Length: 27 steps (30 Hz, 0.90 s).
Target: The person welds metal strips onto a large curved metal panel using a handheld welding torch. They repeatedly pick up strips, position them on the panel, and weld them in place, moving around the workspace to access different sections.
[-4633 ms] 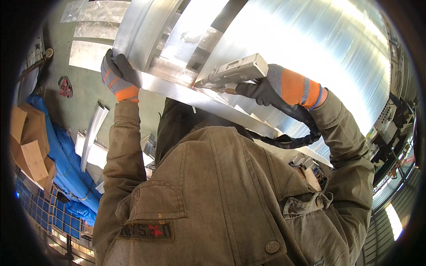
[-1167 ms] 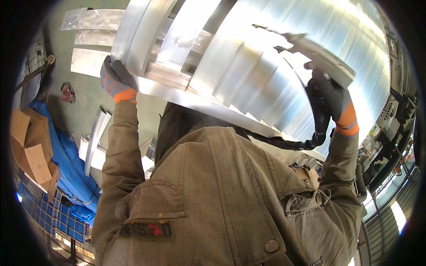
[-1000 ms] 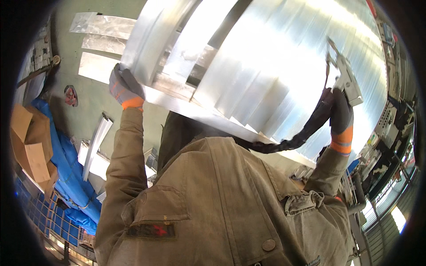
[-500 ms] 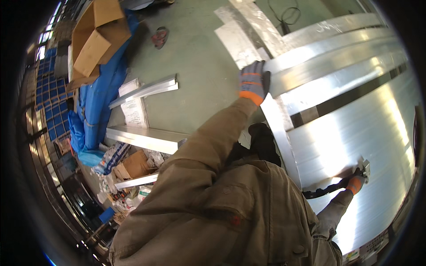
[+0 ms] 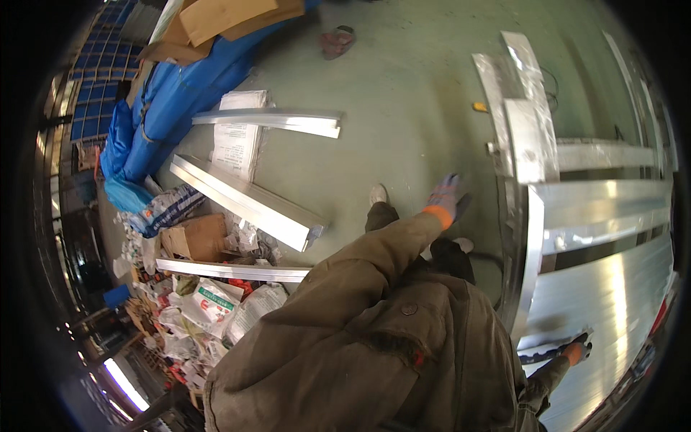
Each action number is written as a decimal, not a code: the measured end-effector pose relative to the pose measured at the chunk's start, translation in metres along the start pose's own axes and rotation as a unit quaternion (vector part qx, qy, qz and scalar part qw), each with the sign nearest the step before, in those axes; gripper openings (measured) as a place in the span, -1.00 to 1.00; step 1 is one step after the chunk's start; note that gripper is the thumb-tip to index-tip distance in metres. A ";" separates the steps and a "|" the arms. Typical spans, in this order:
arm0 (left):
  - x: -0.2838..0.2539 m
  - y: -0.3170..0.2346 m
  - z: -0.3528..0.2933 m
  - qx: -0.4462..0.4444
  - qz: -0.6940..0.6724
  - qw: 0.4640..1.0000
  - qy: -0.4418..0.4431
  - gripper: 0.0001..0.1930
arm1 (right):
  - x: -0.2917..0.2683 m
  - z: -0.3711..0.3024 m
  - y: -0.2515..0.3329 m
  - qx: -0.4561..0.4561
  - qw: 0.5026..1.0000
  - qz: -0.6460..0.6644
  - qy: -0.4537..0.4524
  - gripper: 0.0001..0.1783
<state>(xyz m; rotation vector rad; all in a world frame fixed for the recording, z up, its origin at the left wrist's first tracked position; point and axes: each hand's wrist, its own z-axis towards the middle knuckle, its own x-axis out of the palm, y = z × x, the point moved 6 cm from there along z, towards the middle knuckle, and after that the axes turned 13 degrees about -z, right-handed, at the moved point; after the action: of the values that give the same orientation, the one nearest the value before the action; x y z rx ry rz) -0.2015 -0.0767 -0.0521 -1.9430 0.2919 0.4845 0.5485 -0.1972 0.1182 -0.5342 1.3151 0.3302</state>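
Observation:
My left hand [image 5: 448,199], in a grey glove with an orange cuff, is over the green floor beside my legs. Its fingers are stretched out, and nothing is in them. On the right, my right hand [image 5: 580,350], gloved alike, is low over a wide shiny metal sheet [image 5: 597,295]. Its fingers look curled round something small and dark that I cannot make out. A dark, hose-like strip [image 5: 541,356] runs beside that wrist across the sheet. Beyond the sheet lie parallel silver metal strips [image 5: 604,209]. A pale metal bar [image 5: 531,252] edges them on my side.
Film-wrapped metal profiles [image 5: 529,137] stick out at the upper right. On the left lie a long metal channel [image 5: 245,201], a thinner profile [image 5: 270,119], printed paper [image 5: 237,140], a cardboard box [image 5: 194,237] and plastic bags [image 5: 216,302]. Blue wrapped bundles [image 5: 173,101] stand behind.
My left hand has let go of the metal strips' edge and moved back over the floor. My view has swung left, and my right hand remains over the sheet.

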 end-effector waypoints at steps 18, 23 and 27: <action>-0.258 0.673 -0.378 -0.608 -0.155 0.654 -0.424 -0.28 | -0.076 -0.650 0.496 -0.742 0.595 -0.006 0.308 -0.61; -0.136 0.746 -0.393 -0.482 -0.627 0.293 -0.537 -0.33 | -0.019 -0.661 0.508 -0.749 0.567 -0.118 0.323 -0.61; -0.117 0.748 -0.367 -0.317 -0.729 0.141 -0.590 -0.34 | 0.027 -0.625 0.512 -0.705 0.592 -0.208 0.330 -0.59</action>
<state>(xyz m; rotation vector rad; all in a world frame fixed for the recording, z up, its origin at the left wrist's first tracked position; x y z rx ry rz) -0.5418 -0.7182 -0.4761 -0.7734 -2.9278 0.4944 -0.2255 -0.1125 -0.1004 -2.4956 1.3126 0.8176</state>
